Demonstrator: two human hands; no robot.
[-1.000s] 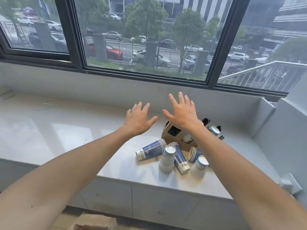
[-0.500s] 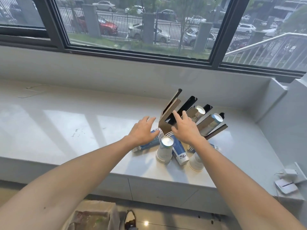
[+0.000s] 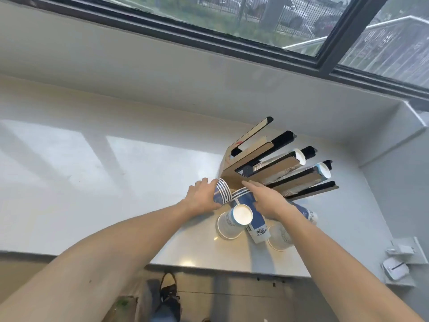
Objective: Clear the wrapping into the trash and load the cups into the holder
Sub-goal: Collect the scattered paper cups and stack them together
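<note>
Head view: left hand (image 3: 202, 199) curled round lying cup stack (image 3: 221, 195) on counter (image 3: 116, 182); right hand (image 3: 267, 201) flat on second stack (image 3: 249, 205), grip unclear. Holder (image 3: 274, 169) partly loaded; loose cups (image 3: 234, 220) left. No wrapping visible.

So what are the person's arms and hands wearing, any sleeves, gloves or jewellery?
Nothing visible: both forearms are bare with no sleeve in view, and the left hand and right hand show no gloves, rings or watch. A small dark spot marks the left forearm.
</note>
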